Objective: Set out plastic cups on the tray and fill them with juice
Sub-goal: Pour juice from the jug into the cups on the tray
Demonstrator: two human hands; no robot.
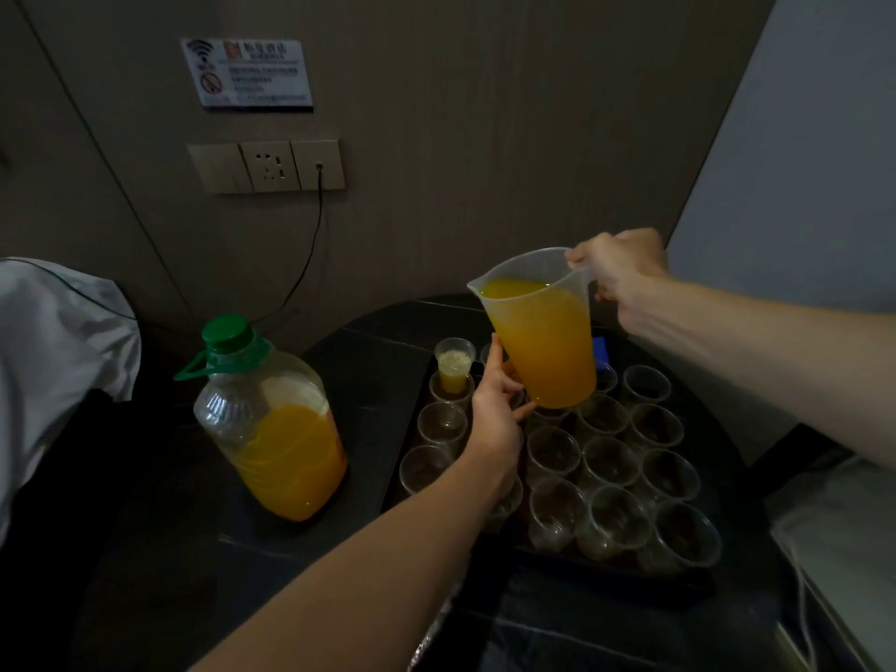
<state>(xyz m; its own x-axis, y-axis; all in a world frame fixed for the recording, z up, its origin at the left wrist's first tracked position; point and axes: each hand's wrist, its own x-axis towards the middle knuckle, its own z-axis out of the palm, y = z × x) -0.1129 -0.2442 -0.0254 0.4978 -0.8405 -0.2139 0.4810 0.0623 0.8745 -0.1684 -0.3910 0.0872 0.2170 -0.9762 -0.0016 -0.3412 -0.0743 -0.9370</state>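
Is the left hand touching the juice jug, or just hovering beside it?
Touching. In the head view the left hand lays its fingertips against the jug, low on its side, with no gap.

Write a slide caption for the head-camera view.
Right hand holds a jug of orange juice above a tray of plastic cups, left hand steadying its base; one cup holds juice.

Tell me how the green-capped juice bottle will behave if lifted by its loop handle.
The bottle looks about half full of juice, so probably heavy. Its clear plastic walls likely flex when squeezed. Hung from the side handle, it may tilt and slosh.
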